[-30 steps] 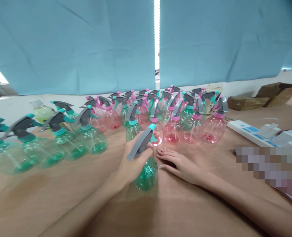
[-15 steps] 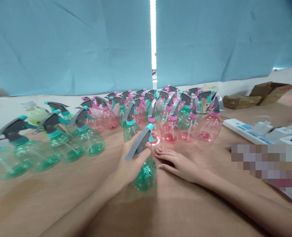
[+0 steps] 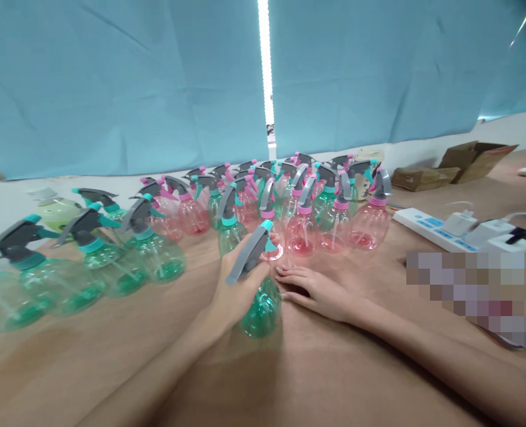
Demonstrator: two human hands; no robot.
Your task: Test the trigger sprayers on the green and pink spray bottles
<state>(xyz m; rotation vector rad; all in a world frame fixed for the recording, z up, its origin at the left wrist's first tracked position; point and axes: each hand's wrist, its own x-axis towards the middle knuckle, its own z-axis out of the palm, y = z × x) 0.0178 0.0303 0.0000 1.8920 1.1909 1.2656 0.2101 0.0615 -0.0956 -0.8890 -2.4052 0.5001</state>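
Observation:
My left hand [image 3: 236,281] is wrapped round the neck of a green spray bottle [image 3: 263,311] with a grey and teal trigger head. The bottle stands upright, or close to it, in front of me; its neck is hidden by the fingers. Just to its right my right hand [image 3: 313,290] lies palm down on the table [image 3: 334,367], fingers stretched out and holding nothing. Another green spray bottle [image 3: 231,234] stands right behind my left hand. Pink spray bottles [image 3: 302,234] stand beyond my right hand.
Several green spray bottles [image 3: 160,258] line the left side, with a yellowish capped bottle [image 3: 56,210] behind them. More pink and green bottles crowd the back. On the right are a white power strip [image 3: 436,228] with plugs, an open cardboard box [image 3: 480,163] and a pixelated area.
The view has shifted slightly, so the background sits a little further left. My left hand keeps its hold on the green spray bottle, and my right hand stays flat on the table.

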